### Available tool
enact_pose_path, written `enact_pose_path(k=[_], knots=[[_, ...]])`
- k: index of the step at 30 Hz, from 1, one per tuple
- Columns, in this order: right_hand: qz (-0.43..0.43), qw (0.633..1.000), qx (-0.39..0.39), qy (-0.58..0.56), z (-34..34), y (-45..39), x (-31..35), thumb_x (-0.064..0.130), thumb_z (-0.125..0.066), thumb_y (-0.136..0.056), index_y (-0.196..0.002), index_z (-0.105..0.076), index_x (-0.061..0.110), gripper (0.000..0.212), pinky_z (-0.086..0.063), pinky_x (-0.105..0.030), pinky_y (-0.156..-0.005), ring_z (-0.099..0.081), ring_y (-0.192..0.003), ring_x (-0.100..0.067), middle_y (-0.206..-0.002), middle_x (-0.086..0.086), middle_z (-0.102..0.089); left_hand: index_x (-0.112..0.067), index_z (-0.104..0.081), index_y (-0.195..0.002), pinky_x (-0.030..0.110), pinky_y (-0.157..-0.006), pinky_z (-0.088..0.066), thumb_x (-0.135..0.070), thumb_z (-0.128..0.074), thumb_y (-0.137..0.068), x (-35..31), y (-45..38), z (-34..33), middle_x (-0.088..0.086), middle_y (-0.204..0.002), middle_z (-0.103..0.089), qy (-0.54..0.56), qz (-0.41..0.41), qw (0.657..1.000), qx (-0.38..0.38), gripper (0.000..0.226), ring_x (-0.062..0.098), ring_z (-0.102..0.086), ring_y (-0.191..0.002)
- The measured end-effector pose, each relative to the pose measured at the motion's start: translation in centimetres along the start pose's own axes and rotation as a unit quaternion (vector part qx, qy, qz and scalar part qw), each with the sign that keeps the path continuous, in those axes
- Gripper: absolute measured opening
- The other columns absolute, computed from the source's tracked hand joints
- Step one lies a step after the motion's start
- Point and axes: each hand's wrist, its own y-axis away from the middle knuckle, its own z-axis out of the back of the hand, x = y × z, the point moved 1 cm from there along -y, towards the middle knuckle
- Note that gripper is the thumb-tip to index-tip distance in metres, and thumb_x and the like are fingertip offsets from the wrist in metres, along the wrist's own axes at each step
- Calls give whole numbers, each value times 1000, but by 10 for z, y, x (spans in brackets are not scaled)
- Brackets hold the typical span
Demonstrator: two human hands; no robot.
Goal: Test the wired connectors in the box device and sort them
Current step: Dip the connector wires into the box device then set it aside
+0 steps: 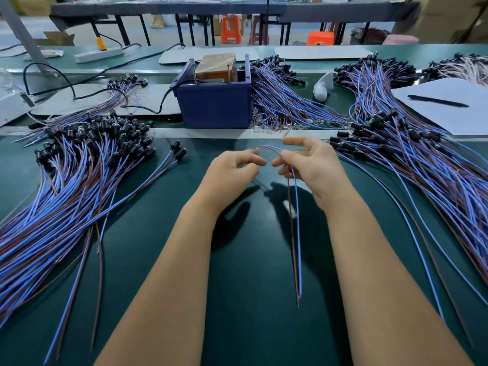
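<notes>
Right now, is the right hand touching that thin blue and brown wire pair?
Touching. The head view shows the right hand pinching the wire pair at its fingertips.

Bare green mat [245,260] lies open between the left wire pile [66,186], right wire pile [422,165] and blue box [214,107].

No readable text anywhere — the brown carton [217,65] in the blue bin [214,108] shows no legible print, and the white sheet [446,107] w/ pen is blank.
</notes>
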Motion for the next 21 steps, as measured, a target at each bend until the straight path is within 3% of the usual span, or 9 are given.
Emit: enact_pose_path(k=[2,3,6,9,11,13,16,19,21], knots=[[-21,994,5,106,9,0,-4,1,-57,-93,-107,-63,7,16,-52,-22,-57,-58,-48,-8,-63,1,-69,-29,-74,-105,25,-105,-19,-16,-59,-85,4,-1,-4,-10,-143,-54,-218,-72,972,-41,28,9,-41,-127],[-27,988,0,155,14,0,-5,1,-58,-91,-101,-66,8,14,-52,-26,-61,-58,-49,-10,-63,0,-69,-32,-73,-105,24,-99,-14,-18,-59,-86,6,-1,-5,-11,-146,-50,-270,-93,957,-50,28,12,-37,-128],[-38,937,-33,347,35,1,0,4,-58,-82,-83,-68,16,16,-51,-32,-72,-63,-67,-23,-74,-6,-70,-35,-72,-104,22,-90,-9,-21,-57,-88,11,-2,-5,-13,-149,-45,-265,-77,960,-54,26,10,-31,-127],[-95,828,-42,551,61,6,13,8,-55,-76,-84,-63,11,12,-47,-31,-72,-60,-78,-30,-77,-8,-62,-34,-71,-107,23,-93,-10,-21,-55,-91,14,-3,-5,-12,-145,-48,-250,-45,967,-32,26,13,-30,-128],[-142,766,-36,626,71,11,23,10,-54,-78,-78,-54,11,1,-39,-31,-69,-52,-73,-27,-73,-7,-52,-34,-69,-112,27,-94,-14,-21,-53,-91,14,-3,-7,-13,-140,-52,-263,-35,964,-17,29,15,-31,-129],[-154,728,-41,666,74,13,32,14,-55,-81,-78,-49,12,7,-36,-35,-73,-50,-82,-29,-82,-8,-53,-33,-66,-117,28,-94,-16,-21,-51,-92,14,-4,-8,-14,-136,-54,-273,-29,962,-13,31,16,-33,-127],[-89,745,-43,660,62,12,38,14,-56,-82,-100,-61,16,18,-46,-38,-86,-56,-107,-33,-113,-13,-61,-32,-64,-118,26,-93,-16,-22,-50,-92,14,-4,-8,-16,-134,-55,-277,-23,960,-18,31,15,-34,-126],[-19,823,-2,568,32,14,32,16,-58,-82,-101,-69,20,22,-52,-36,-84,-62,-98,-29,-108,-7,-69,-32,-64,-118,26,-90,-16,-22,-50,-92,15,-4,-8,-16,-134,-55,-272,-21,962,-16,31,16,-35,-126],[-14,854,13,520,11,15,21,25,-55,-87,-119,-58,21,32,-44,-35,-77,-59,-103,-29,-113,-6,-65,-31,-63,-120,27,-90,-17,-22,-50,-92,16,-4,-7,-15,-134,-55,-271,-18,962,-15,32,18,-36,-127]])
